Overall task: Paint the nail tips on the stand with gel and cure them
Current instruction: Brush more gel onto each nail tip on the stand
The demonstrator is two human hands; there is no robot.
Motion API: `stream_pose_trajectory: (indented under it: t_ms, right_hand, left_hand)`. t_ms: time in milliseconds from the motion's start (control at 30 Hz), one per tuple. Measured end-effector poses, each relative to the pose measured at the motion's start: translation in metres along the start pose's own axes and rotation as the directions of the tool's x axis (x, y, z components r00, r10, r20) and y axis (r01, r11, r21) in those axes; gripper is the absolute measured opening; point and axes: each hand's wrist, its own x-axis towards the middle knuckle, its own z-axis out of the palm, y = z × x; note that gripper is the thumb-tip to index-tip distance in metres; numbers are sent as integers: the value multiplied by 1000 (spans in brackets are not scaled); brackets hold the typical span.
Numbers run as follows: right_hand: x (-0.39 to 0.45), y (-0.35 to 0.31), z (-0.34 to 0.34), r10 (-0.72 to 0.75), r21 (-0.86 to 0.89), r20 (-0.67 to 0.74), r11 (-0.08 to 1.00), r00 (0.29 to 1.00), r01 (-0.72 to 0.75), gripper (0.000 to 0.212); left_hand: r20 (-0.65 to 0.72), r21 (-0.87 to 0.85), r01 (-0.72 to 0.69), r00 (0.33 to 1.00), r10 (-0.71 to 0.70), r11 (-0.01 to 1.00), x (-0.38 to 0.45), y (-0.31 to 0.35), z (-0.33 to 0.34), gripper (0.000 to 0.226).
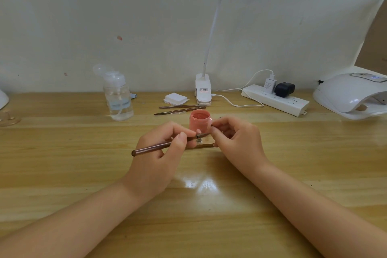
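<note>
Wooden table against a pale wall. My left hand grips a brown brush; my right hand pinches its tip end above the clear nail stand, just before the open pink gel jar. Curing lamp far right.

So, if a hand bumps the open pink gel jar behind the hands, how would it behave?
The gel jar looks short and wide, so it would probably slide on the smooth wooden table rather than tip. It seems small, likely light. Its lid is off, so a hard knock might spill or smear gel.
</note>
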Motion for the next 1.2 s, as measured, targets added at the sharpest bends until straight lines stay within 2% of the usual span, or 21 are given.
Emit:
stream_pose_trajectory:
  t_ms: [200,300,400,533,700,867,1000,1067,1133,1200]
  right_hand:
    - [3,0,-5,82,48,-75,996,994,-78,15]
    - [5,2,-8,120,24,-33,993,992,-119,9]
    - [5,5,-11,133,-124,44,984,990,-126,9]
    - [6,9,-14,141,-297,67,948,988,-116,8]
    - [6,12,-13,146,-499,140,865,979,-58,13]
    - [3,6,-11,38,-724,201,679,979,122,34]
    - [1,-1,-18,-33,-778,275,579,961,243,40]
    - [2,-4,-25,-170,-750,251,589,953,302,38]
    - [7,-3,-38,-332,-678,80,673,940,295,34]
    - [16,3,-51,-318,-633,-36,740,947,225,34]
  left_hand:
    - [-80,-16,-1,997,0,1000,1,-3,-3,26]
    - [-120,-43,28,992,-33,999,3,-6,-6,28]
    - [-146,-64,57,987,-66,996,4,-9,-6,23]
    - [-149,-66,75,985,-84,995,4,-10,-6,26]
    - [-134,-51,89,986,-95,995,3,-11,-6,21]
    - [-115,-43,87,989,-91,995,2,-10,-5,23]
    - [-119,-44,92,988,-97,995,2,-11,-5,19]
    - [-123,-34,96,987,-99,995,3,-12,-5,19]
    - [-128,-33,101,986,-104,994,3,-12,-6,19]
    - [-133,-33,106,985,-110,994,3,-13,-6,19]
